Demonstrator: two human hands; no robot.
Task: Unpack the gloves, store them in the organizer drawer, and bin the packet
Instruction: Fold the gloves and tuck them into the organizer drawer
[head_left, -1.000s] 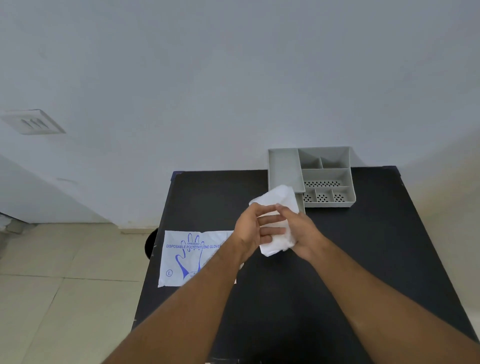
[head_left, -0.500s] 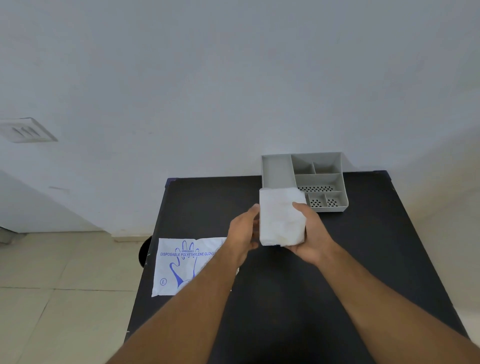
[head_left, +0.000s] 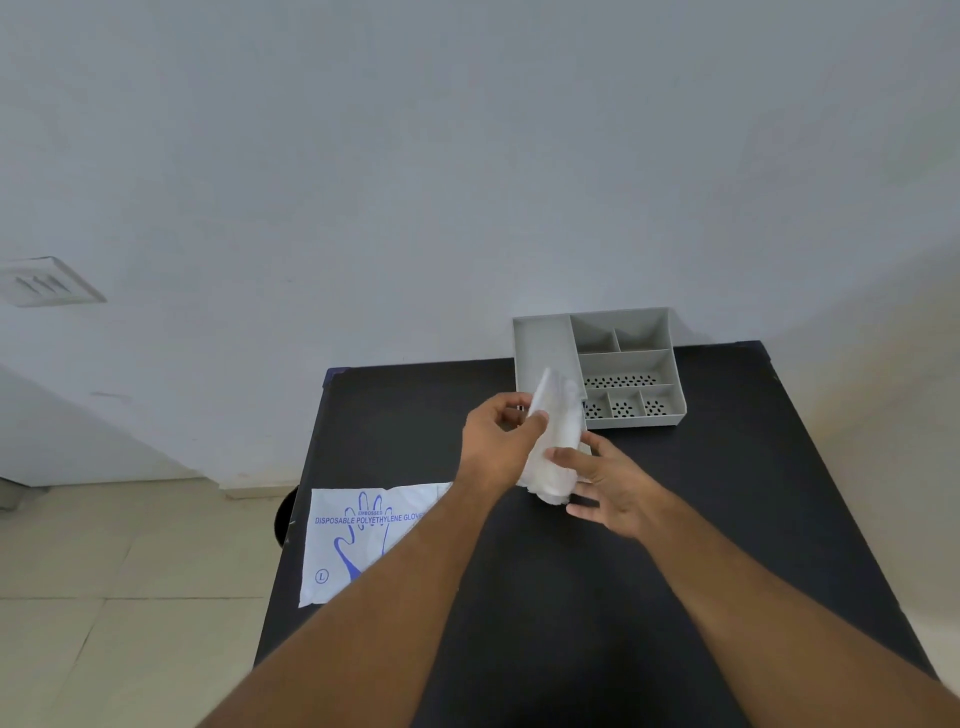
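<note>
A folded white stack of gloves (head_left: 555, 447) is held upright over the black table (head_left: 675, 519), just in front of the grey organizer drawer (head_left: 540, 343). My left hand (head_left: 496, 439) pinches its upper left edge. My right hand (head_left: 610, 480) holds its lower right side with thumb and fingers. The empty glove packet (head_left: 358, 535), white with blue print, lies flat at the table's left edge, partly under my left forearm.
The organizer stands at the table's back edge against the white wall, with one long left compartment and several smaller ones, some perforated. A dark round object (head_left: 284, 517) shows below the table's left edge. Tiled floor lies to the left.
The glove stack has turned from facing me flat to standing on edge. My left hand moved up to its top, my right hand dropped to its lower side.
</note>
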